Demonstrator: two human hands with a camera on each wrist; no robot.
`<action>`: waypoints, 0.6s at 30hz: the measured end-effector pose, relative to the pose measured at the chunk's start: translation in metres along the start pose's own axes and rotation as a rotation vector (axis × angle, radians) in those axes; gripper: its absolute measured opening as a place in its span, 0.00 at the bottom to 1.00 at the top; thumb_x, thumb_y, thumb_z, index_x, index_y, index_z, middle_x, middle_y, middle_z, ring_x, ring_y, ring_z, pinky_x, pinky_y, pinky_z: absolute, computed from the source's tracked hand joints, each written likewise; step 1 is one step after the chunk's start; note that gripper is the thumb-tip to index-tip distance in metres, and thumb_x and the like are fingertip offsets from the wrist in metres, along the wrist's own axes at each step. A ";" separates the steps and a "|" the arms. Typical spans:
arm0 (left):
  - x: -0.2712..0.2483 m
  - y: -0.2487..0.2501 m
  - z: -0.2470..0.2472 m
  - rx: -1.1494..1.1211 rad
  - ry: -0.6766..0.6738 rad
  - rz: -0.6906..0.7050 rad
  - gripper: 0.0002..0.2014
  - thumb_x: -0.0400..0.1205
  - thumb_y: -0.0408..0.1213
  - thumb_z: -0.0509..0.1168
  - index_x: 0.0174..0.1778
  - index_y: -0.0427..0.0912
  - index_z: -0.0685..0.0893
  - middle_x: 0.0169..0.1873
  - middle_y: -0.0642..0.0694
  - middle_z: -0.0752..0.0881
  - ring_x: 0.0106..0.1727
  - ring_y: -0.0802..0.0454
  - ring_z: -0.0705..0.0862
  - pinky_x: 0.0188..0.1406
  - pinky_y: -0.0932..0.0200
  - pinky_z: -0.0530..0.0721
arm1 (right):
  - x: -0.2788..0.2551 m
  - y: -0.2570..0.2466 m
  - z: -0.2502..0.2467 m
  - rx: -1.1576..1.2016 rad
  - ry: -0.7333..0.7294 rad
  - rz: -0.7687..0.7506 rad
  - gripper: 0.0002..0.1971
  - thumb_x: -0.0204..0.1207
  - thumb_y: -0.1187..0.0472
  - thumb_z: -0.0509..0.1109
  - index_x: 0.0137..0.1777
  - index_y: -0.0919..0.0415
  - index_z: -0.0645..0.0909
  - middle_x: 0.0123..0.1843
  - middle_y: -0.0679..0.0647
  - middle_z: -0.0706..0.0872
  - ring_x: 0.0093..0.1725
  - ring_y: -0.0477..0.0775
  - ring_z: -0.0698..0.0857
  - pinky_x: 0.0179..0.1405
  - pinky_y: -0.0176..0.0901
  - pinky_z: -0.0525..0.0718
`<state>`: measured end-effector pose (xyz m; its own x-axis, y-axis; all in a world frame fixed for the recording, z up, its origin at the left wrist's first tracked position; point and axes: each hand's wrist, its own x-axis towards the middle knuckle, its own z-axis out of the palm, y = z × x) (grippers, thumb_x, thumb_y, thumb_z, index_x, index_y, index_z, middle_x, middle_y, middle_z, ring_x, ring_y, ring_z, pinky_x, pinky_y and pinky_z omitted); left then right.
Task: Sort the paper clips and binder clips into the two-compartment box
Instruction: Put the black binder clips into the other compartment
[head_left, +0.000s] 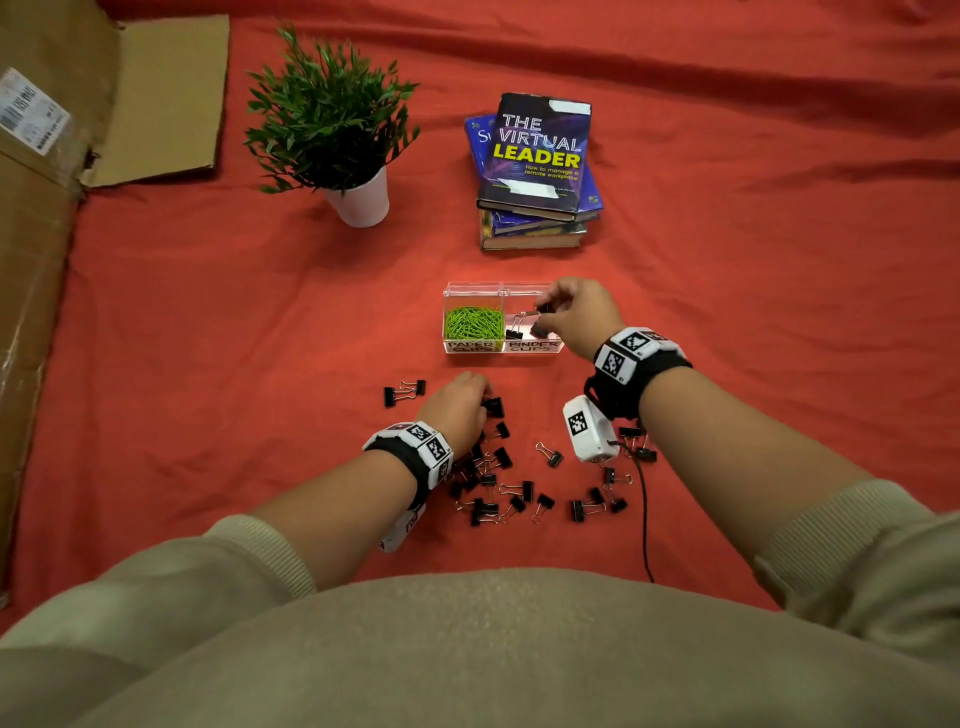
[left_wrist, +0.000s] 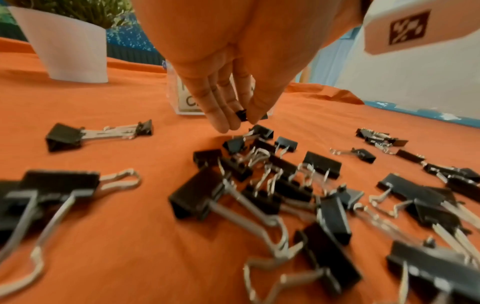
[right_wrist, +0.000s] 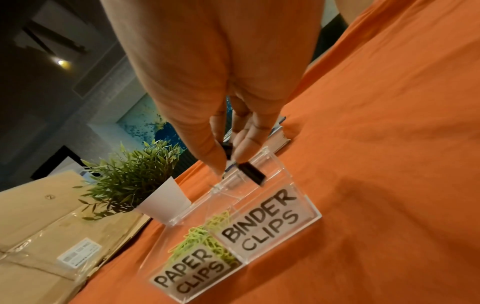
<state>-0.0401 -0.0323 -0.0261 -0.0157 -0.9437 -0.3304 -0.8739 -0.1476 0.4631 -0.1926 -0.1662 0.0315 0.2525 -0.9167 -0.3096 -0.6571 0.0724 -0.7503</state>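
The right hand (head_left: 576, 312) is pinching a black metal binder clip (right_wrist: 253, 172) over the clear acrylic two-compartment box (head_left: 555, 349), best released low inside the "BINDER CLIPS" half, while the left hand (head_left: 457, 405) is pinching another black clip (left_wrist: 242, 114) from the loose pile on the red cloth (head_left: 260, 338).

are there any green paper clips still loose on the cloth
No, the green paper clips all lie in the box's left compartment; only binder clips lie loose.

box (head_left: 535, 351): green paper clips (head_left: 474, 322) left | black binder clips (head_left: 511, 486) loose
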 end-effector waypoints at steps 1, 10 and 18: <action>0.000 0.002 -0.002 0.004 0.009 0.022 0.14 0.81 0.31 0.61 0.63 0.41 0.78 0.60 0.43 0.80 0.59 0.42 0.82 0.58 0.50 0.80 | 0.000 0.001 0.000 -0.022 0.011 -0.014 0.12 0.65 0.69 0.78 0.46 0.56 0.83 0.42 0.51 0.82 0.32 0.43 0.77 0.27 0.32 0.73; 0.023 0.038 -0.035 -0.122 0.142 0.155 0.09 0.82 0.33 0.59 0.56 0.43 0.80 0.55 0.46 0.83 0.55 0.48 0.82 0.57 0.52 0.81 | -0.071 0.056 0.026 -0.449 -0.391 -0.085 0.07 0.71 0.62 0.73 0.48 0.59 0.81 0.47 0.53 0.85 0.45 0.51 0.81 0.42 0.38 0.76; 0.078 0.066 -0.061 -0.190 0.225 0.063 0.10 0.81 0.28 0.57 0.53 0.37 0.81 0.54 0.40 0.84 0.54 0.43 0.81 0.51 0.56 0.77 | -0.100 0.083 0.038 -0.447 -0.429 -0.135 0.11 0.71 0.67 0.68 0.54 0.62 0.79 0.53 0.58 0.83 0.51 0.57 0.82 0.50 0.43 0.78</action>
<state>-0.0693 -0.1336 0.0284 0.0599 -0.9915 -0.1157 -0.7677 -0.1199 0.6295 -0.2454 -0.0540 -0.0215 0.5552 -0.6605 -0.5054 -0.8094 -0.2893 -0.5111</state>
